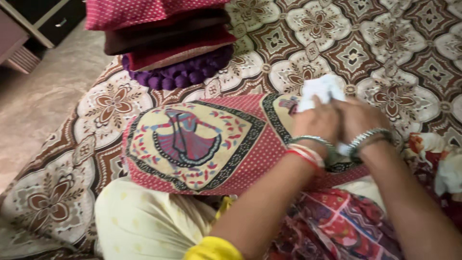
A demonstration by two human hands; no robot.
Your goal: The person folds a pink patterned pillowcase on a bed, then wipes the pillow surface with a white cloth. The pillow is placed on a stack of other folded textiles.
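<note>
Both hands gripped white stuffing at the cushion cover's mouth.

The printed cushion cover (202, 144) lay across the lap; left hand (317, 123) and right hand (358, 120) pressed together, clamped on white stuffing (321, 89) at its right end.

L hand (316, 123) + R hand (358, 120) both gripping white stuffing (321, 89) | at end of red cushion cover (202, 144) | pillow stack (163, 38) behind | on patterned bedsheet (385, 53)
</note>
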